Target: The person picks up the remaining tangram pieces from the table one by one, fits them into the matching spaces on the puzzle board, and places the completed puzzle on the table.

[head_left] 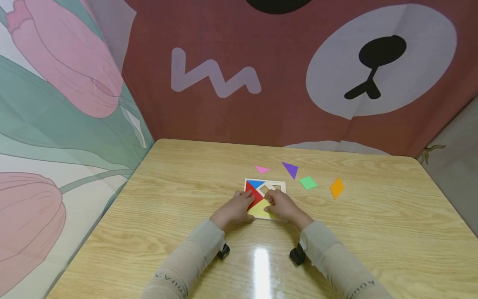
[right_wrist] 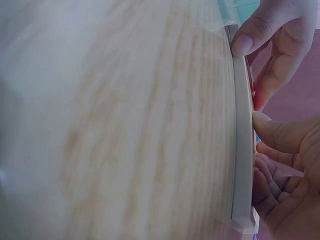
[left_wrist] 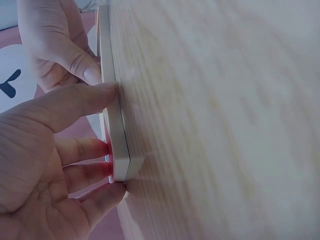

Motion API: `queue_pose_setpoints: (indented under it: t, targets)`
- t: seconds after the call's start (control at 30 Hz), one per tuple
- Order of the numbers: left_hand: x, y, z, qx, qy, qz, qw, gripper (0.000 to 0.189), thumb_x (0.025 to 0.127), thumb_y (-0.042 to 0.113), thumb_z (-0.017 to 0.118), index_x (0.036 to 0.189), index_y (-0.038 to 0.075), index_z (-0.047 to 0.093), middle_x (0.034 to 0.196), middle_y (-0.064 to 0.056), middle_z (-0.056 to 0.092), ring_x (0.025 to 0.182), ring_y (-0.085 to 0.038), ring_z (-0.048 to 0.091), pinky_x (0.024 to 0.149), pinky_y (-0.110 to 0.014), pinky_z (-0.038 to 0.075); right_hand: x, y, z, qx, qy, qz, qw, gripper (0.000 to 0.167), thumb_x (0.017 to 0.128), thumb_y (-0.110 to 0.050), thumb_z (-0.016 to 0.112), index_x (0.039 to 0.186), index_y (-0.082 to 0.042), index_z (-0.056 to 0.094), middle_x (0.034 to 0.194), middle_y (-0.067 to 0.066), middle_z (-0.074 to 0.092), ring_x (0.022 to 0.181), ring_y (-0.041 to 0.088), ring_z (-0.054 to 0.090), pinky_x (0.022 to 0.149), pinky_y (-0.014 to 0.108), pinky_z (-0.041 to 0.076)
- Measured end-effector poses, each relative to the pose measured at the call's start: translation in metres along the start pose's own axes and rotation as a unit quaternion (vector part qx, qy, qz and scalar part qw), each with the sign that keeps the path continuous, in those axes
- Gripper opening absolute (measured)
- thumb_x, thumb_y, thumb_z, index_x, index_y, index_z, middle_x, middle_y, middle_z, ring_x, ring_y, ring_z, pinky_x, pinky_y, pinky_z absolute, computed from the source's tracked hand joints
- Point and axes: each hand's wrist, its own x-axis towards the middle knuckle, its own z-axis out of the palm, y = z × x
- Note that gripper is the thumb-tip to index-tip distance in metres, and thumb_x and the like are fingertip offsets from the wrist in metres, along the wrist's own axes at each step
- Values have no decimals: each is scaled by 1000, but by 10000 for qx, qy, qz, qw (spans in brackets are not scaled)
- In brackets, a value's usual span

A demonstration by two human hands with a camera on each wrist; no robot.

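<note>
Pale-rimmed tray point(right_wrist: 243, 160) on table point(head_left: 194, 174): red triangle point(head_left: 257, 197), blue triangle point(head_left: 255, 183), yellow triangle point(head_left: 259, 210) seated (3). 4 left outside: pink triangle point(head_left: 262, 169), purple triangle point(head_left: 291, 170), green square point(head_left: 308, 182), orange parallelogram point(head_left: 337, 188). Left hand point(head_left: 236, 208) grips tray; right hand point(head_left: 284, 206) over it, hold unclear.

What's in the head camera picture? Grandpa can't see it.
A person's left hand holds a pale rectangular puzzle board on a wooden table; the right hand touches it. A pink triangle, purple triangle, green square and orange parallelogram lie nearby.
</note>
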Motion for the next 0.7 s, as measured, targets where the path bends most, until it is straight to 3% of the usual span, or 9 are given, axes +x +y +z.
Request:
queue_pose_setpoints:
  t: [0.37,0.7]
  targets:
    - [2,1,1,4,-134,-131,9998,66,74,29,66,128,1,40,136,-12,30,118,-25,27,94,-30,29,1,0,-3,-171,-119,75,9998,27,69,-7,70,91,-2,55,77,3,48,71,17,47,66,32,40]
    - [2,1,6,-26,-100,-70,9999,67,73,29,66,128,2,40,136,-12,30,117,-23,28,93,-28,30,-1,4,-2,-228,-151,-202,9994,30,64,-6,72,89,-1,55,74,3,46,68,16,44,64,31,39]
